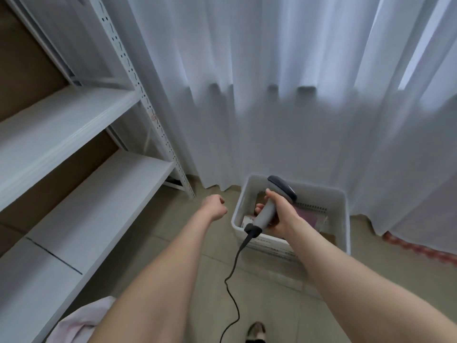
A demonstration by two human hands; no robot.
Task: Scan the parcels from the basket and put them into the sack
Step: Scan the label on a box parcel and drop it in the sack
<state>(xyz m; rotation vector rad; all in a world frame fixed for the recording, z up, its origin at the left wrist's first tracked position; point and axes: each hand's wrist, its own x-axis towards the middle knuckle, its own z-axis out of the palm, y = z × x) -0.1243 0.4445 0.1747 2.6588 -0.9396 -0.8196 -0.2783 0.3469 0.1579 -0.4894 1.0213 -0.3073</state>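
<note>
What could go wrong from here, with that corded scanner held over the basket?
1. The cable hangs from the scanner in the right hand and loops down close to the shoe; a step could snag it and jerk the scanner.
2. The parcels lie low in the basket, partly hidden behind the hand, so a label may face away and the scan could miss.
</note>
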